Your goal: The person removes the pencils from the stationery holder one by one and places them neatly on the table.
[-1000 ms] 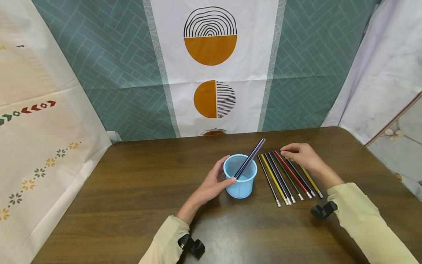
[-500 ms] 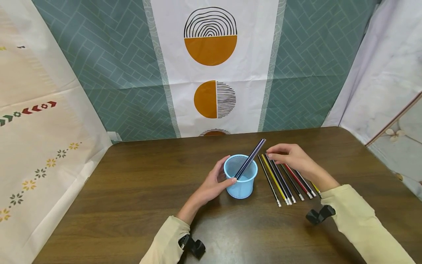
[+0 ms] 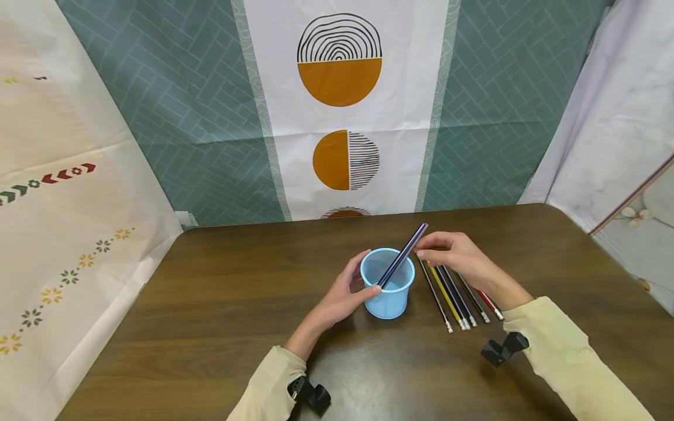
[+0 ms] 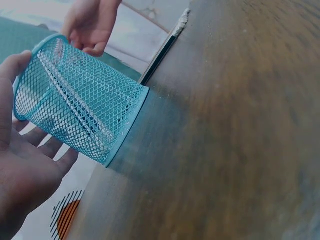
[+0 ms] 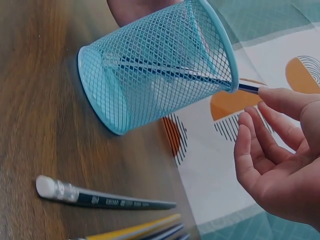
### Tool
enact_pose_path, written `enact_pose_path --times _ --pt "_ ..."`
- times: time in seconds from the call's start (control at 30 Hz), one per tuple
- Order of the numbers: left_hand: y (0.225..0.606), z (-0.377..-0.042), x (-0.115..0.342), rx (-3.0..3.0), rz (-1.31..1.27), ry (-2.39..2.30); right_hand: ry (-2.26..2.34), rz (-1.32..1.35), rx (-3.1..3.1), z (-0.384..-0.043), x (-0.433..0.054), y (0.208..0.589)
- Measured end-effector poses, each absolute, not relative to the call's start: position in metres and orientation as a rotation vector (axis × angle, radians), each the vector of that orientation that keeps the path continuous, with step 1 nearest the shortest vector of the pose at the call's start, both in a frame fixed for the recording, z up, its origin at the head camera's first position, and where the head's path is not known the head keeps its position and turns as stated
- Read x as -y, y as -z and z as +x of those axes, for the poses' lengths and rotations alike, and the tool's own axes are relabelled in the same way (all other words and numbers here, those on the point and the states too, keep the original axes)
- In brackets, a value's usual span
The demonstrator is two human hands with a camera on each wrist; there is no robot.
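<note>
My left hand (image 3: 342, 301) holds a light blue mesh pencil cup (image 3: 387, 305) upright on the table, thumb at the rim and fingers along the far side. Dark striped pencils (image 3: 403, 254) lean inside the cup, their upper ends sticking out to the right. My right hand (image 3: 453, 257) hovers just right of the cup, over the far ends of a row of pencils. Nothing shows between its loosely bent fingers in the right wrist view. The nearest pencil of that row, a dark green one (image 5: 105, 199) with a white eraser, lies beside the cup.
Several more pencils lie side by side, among them a yellow one (image 3: 447, 298) and a red one (image 3: 489, 305), erasers toward me. The brown wooden table (image 3: 237, 304) ends at a patterned cloth backdrop (image 3: 221, 175). My right hand covers part of the row.
My right hand has moved left across the pencils' far ends, from the right side of the row to beside the cup. My left hand and the cup stay in place.
</note>
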State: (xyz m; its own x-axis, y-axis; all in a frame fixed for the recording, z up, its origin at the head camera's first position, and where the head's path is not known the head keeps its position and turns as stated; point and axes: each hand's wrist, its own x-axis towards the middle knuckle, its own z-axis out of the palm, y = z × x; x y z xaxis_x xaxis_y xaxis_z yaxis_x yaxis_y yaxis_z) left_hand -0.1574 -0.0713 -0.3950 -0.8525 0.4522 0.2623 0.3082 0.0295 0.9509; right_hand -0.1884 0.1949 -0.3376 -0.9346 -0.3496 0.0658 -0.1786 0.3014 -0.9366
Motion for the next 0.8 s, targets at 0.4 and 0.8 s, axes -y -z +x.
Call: enact_pose_path --times 0.4,0.8 --pt "0.393 -0.156 0.071 -2.181 0.798 -1.949 1.802 -0.526 -2.344 -0.192 -0.183 0.343" --pt "0.395 -0.157 0.072 -2.192 0.799 -1.930 1.775 -0.494 -2.353 -0.193 -0.177 0.345"
